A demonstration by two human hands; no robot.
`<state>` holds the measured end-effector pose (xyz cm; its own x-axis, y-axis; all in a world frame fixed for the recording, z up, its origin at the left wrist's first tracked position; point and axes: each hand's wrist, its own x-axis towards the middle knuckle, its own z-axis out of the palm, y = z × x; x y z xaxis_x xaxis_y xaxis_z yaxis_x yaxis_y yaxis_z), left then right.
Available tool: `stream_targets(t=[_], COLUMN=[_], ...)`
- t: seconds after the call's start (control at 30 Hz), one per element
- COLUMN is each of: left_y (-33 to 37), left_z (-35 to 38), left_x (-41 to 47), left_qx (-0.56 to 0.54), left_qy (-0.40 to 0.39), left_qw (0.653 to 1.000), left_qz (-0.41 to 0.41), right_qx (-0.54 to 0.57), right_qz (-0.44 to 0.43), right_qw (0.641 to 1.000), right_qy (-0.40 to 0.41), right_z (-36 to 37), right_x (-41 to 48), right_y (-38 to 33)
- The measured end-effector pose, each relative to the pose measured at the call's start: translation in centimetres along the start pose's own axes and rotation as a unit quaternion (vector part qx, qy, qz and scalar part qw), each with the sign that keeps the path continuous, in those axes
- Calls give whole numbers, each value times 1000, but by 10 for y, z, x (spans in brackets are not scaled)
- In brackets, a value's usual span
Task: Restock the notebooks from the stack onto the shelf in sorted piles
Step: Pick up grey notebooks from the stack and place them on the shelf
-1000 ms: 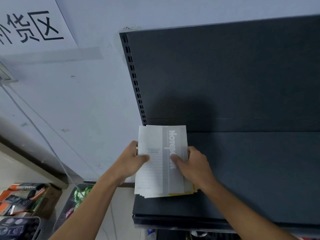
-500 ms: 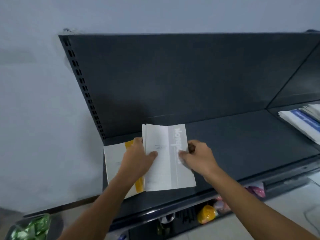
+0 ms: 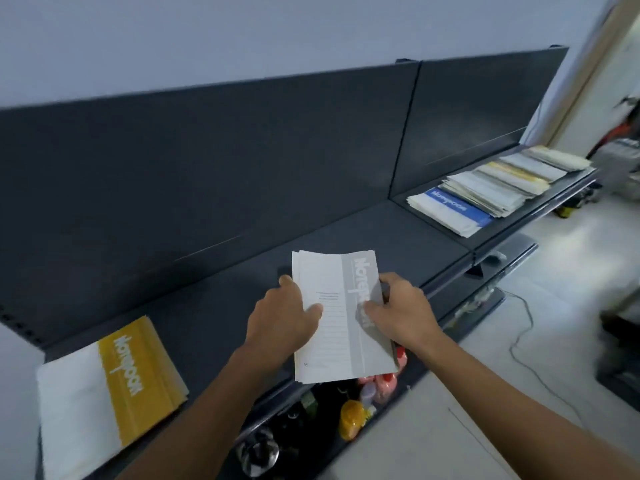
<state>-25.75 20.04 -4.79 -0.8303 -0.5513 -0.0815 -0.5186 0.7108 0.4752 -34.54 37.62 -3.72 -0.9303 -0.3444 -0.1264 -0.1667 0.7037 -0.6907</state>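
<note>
Dark shelf (image 3: 214, 303) beneath pale wall (image 3: 242, 36) carries yellow notebooks (image 3: 114, 375), grey notebooks (image 3: 329, 275) held above.

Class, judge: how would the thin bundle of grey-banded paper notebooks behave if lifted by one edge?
Probably floppy: the grey-banded paper notebooks look thin and soft-covered, and the left hand and right hand both grip them. Likely to fan apart: their top edges sit slightly staggered. Probably light for their size, being few thin books.

Dim, bluish indoor light; soft shadows; motion blur at right; wide-angle edge distortion
</note>
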Motion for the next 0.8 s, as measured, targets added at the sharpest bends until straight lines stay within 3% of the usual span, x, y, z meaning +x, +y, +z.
stream_targets(t=[0.33,0.8], left_y=[177,325], left_z=[90,155], left_x=[30,106], left_qx=[21,32], left_qy=[-48,-102], left_qw=[997,989], left_qz=[60,104], right_qx=[36,46], right_qz=[49,122], right_qw=[998,989], right_qy=[32,66], right_z=[-131,-235], right_x=[50,130], right_y=[138,221])
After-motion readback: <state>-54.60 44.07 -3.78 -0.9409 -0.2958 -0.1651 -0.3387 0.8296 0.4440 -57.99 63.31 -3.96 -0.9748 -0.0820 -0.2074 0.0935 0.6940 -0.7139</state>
